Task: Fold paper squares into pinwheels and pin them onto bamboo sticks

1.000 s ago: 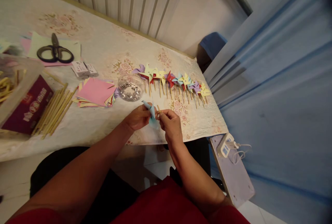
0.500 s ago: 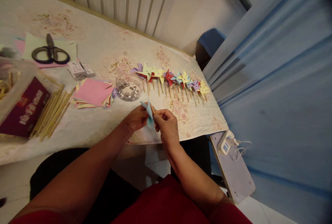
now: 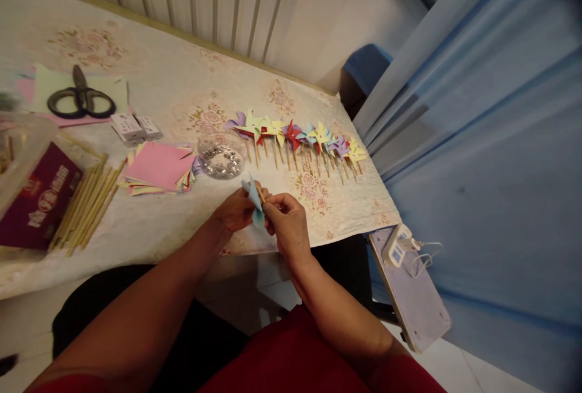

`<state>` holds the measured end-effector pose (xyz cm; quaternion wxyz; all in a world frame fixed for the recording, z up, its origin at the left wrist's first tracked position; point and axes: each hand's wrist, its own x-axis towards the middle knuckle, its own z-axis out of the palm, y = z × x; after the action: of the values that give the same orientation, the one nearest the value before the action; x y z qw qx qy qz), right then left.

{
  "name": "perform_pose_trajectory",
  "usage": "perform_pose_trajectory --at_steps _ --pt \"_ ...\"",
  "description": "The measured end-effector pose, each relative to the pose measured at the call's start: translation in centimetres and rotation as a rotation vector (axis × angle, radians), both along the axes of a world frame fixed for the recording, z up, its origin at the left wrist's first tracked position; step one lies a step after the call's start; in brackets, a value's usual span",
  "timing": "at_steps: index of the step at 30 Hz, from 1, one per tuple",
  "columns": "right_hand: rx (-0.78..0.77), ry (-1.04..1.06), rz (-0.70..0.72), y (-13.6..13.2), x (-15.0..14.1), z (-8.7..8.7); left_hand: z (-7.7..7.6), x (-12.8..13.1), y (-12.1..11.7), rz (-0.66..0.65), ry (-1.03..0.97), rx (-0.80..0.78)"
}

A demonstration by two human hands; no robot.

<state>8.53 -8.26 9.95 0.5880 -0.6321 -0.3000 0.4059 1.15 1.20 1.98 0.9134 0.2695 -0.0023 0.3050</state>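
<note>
Left hand pinches 1 blue pinwheel, right hand a stick beside it; assembled pinwheels lie rowed, paper stack and loose sticks not yet used.

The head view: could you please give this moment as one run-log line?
left hand: holds light-blue paper pinwheel | right hand: pinches stick beside it | beyond hands: row of paper pinwheels, clear round container

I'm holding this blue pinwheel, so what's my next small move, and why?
Perhaps press the stick gently toward the pinwheel: your left hand holds it, your right hand pinches the stick beside it, and whether they're joined is hidden.
</note>
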Motion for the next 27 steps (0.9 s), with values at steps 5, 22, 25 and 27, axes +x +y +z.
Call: perform_pose_trajectory --at_steps 5,22,25,27 --pt "-0.005 0.012 -0.004 0.03 -0.24 0.11 0.30 -0.10 -0.02 -0.020 -0.034 0.029" --pt "-0.022 -0.035 -0.004 -0.01 -0.52 0.25 0.41 -0.30 -0.06 -0.051 -0.048 0.029" --pt "-0.012 -0.033 -0.007 0.00 -0.51 0.17 0.41 -0.32 -0.04 -0.058 -0.048 0.028" --pt "-0.003 -0.031 -0.006 0.02 -0.51 0.11 0.46 -0.35 -0.05 -0.067 -0.039 0.033"
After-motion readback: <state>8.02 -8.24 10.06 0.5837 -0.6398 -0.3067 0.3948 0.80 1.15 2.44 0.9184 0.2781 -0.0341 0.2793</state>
